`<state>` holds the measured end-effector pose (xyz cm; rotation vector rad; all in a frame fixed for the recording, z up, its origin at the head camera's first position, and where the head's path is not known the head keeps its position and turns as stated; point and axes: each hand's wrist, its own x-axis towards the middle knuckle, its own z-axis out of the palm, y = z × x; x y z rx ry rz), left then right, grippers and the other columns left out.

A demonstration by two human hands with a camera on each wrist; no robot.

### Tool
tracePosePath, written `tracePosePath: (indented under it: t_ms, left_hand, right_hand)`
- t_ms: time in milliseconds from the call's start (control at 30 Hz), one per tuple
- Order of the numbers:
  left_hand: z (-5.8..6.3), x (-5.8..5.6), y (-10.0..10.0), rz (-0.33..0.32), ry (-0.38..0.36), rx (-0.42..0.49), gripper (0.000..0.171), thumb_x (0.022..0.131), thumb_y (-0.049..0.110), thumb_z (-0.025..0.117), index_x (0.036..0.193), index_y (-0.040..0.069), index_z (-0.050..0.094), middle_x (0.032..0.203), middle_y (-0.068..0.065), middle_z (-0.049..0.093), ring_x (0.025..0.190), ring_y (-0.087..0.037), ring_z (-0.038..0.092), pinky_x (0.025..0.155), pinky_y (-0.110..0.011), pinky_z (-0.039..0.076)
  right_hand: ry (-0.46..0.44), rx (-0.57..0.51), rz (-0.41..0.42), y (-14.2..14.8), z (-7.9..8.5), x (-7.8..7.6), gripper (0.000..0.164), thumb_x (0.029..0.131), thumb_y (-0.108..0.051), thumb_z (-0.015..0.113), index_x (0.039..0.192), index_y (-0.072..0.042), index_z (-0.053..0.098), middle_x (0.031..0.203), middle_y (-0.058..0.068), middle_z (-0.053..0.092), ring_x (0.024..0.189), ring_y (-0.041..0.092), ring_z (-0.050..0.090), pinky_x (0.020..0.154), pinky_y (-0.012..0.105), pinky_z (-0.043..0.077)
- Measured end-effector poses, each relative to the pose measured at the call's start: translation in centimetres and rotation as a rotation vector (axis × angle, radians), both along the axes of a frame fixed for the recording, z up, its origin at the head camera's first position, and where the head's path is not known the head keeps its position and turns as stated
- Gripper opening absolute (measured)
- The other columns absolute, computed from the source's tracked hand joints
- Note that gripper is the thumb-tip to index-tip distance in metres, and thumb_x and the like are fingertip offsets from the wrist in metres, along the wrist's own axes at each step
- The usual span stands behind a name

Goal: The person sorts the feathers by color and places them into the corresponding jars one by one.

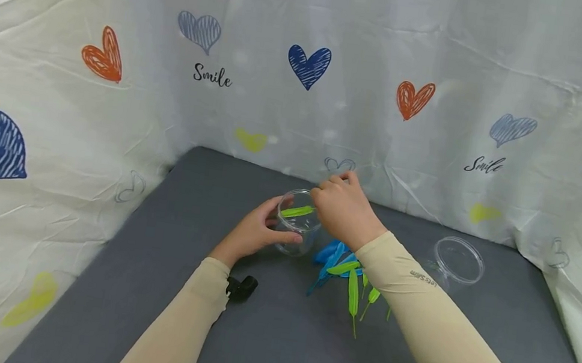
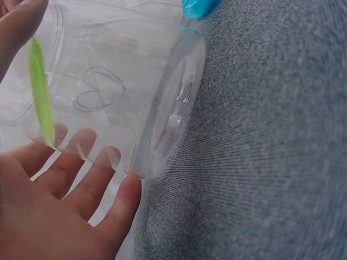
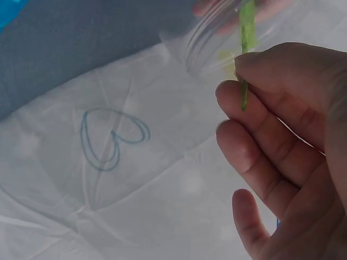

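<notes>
A clear plastic jar [image 1: 300, 249] stands at the middle of the table, its mouth tipped slightly toward me. My left hand [image 1: 249, 234] holds it from the left, thumb in front and fingers behind, as the left wrist view also shows. A bright green feather [image 1: 297, 212] lies across the jar's mouth; its vane [image 2: 39, 89] appears at the mouth end in the left wrist view. Between thumb and forefinger, my right hand [image 3: 287, 119] pinches the feather's quill [image 3: 244, 97]. Just right of the jar, blue feathers [image 1: 332, 265] and green feathers [image 1: 353, 292] lie in a loose pile, partly behind the right forearm.
Another clear round container [image 1: 477, 274] lies on the table at the right, beyond the right sleeve [image 1: 404, 277]. Behind the grey tabletop [image 1: 184, 205] hangs a white curtain [image 1: 365, 21] printed with hearts. A black device [image 1: 242, 289] sits at the left wrist.
</notes>
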<state>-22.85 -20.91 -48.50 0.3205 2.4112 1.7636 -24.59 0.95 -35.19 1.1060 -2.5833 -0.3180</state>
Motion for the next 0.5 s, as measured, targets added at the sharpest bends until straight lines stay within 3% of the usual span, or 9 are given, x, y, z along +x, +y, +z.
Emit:
tracePosePath:
  t_ms: [300, 500]
  left_hand:
    - [0.0, 0.4, -0.1, 0.001, -0.006, -0.007, 0.098, 0.088, 0.047, 0.091, 0.169, 0.034, 0.036, 0.169, 0.008, 0.045, 0.158, -0.025, 0.042, 0.130, -0.058, 0.038]
    - [0.0, 0.1, 0.1, -0.001, 0.006, -0.011, 0.100, 0.086, 0.051, 0.092, 0.168, 0.036, 0.037, 0.169, 0.007, 0.046, 0.158, -0.023, 0.043, 0.130, -0.057, 0.039]
  right_hand:
    - [-0.045, -0.022, 0.046, -1.0, -1.2, -0.2, 0.010, 0.104, -0.018, 0.075, 0.105, -0.017, 0.084, 0.097, 0.001, 0.079, 0.102, 0.023, 0.070, 0.109, 0.049, 0.052]
    - [-0.027, -0.102, 0.052, -0.4, -0.6, 0.0, 0.008, 0.100, -0.021, 0.081, 0.106, -0.016, 0.082, 0.103, 0.002, 0.079, 0.108, 0.024, 0.070, 0.109, 0.050, 0.052]
